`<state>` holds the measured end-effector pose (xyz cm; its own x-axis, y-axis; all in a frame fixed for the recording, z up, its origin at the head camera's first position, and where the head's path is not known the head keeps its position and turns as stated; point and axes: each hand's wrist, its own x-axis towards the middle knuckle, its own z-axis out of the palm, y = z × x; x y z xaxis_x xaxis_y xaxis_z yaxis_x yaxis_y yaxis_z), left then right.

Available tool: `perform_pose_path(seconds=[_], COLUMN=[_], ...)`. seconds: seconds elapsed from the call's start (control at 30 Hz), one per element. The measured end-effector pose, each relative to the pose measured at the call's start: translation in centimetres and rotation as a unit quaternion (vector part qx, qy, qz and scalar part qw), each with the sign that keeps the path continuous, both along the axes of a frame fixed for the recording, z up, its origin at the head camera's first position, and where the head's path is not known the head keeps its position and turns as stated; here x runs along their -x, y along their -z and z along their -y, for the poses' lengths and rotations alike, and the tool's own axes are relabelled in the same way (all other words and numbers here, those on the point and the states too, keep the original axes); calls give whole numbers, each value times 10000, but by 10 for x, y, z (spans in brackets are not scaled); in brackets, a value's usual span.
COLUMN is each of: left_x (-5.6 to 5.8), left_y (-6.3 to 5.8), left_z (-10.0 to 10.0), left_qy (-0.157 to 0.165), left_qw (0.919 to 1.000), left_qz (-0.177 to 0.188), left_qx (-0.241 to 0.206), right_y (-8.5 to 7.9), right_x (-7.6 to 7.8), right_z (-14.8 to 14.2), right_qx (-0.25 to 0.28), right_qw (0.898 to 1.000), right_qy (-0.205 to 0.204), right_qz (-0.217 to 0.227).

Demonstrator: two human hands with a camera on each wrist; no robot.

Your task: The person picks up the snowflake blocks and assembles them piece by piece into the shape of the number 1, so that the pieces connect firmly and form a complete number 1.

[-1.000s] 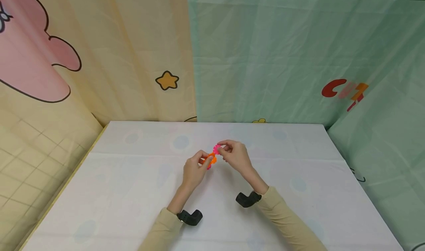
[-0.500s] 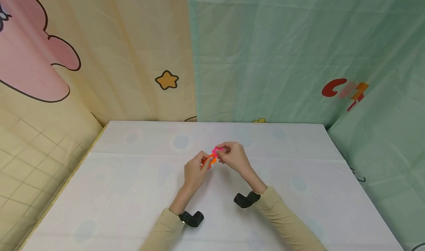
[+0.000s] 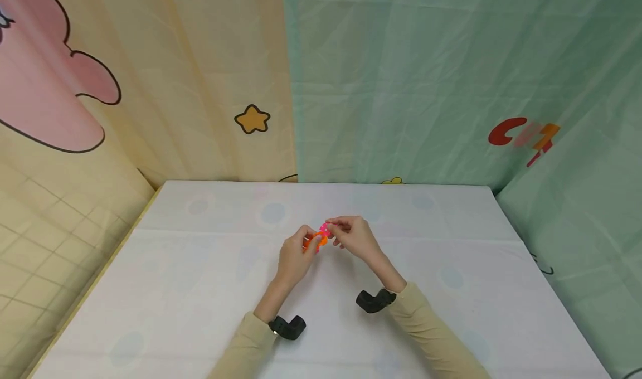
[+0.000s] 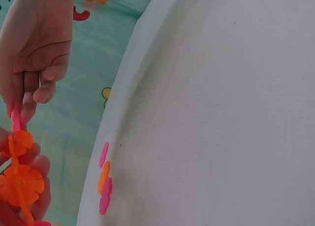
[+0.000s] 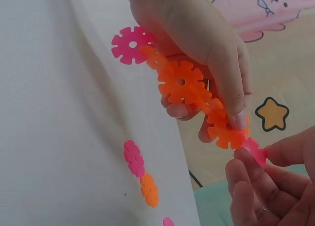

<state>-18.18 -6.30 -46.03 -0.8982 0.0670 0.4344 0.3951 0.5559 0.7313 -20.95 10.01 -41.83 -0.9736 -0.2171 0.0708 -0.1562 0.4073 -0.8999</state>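
Note:
My left hand [image 3: 295,256] grips a chain of notched orange snowflake discs [image 5: 181,82] slotted into one another edge to face. A magenta disc [image 5: 133,45] sits at the chain's end nearest the left palm in the right wrist view. At the opposite end, the left thumb and fingers hold the last orange disc [image 5: 226,131]. My right hand [image 3: 355,237] pinches a pink snowflake disc [image 5: 254,151] between thumb and fingertips. That pink disc touches the rim of the last orange one; whether their notches are locked cannot be told.
Loose discs lie on the white tabletop [image 3: 200,290], seen in both wrist views: a magenta one [image 5: 134,158], an orange one [image 5: 149,190] and a pink one [image 5: 168,221]. Patterned curtains [image 3: 381,89] hang behind the table.
My right hand has come slightly down towards the left, bringing the pink disc against the chain's end, and its angle has turned a little. The left hand has stayed nearly still.

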Motion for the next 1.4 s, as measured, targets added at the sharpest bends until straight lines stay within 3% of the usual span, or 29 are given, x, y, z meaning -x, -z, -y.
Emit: perform_pose_path(seconds=[0.1, 0.2, 0.5, 0.8, 1.1, 1.4], left_x=[1, 1, 4, 5, 7, 6], left_y=[-1, -1, 3, -1, -3, -4], left_z=[2, 4, 8, 17, 25, 25], left_qy=[177, 254, -150, -388, -200, -67], left_qw=[9989, 9980, 9985, 9977, 9951, 9943], left_qz=[365, 430, 326, 273, 560, 692], left_qx=[-226, -398, -417, -481, -791, -806], right_y=[1, 3, 5, 10, 24, 33], right_x=[2, 3, 7, 15, 32, 47], right_z=[-2, -2, -2, -10, -15, -18], right_qx=[-129, -201, -239, -262, -851, -1382], right_qw=[9997, 9992, 9992, 9996, 9958, 9898], right_qy=[-166, -250, -273, -129, 336, 351], right_qz=[110, 237, 184, 44, 41, 43])
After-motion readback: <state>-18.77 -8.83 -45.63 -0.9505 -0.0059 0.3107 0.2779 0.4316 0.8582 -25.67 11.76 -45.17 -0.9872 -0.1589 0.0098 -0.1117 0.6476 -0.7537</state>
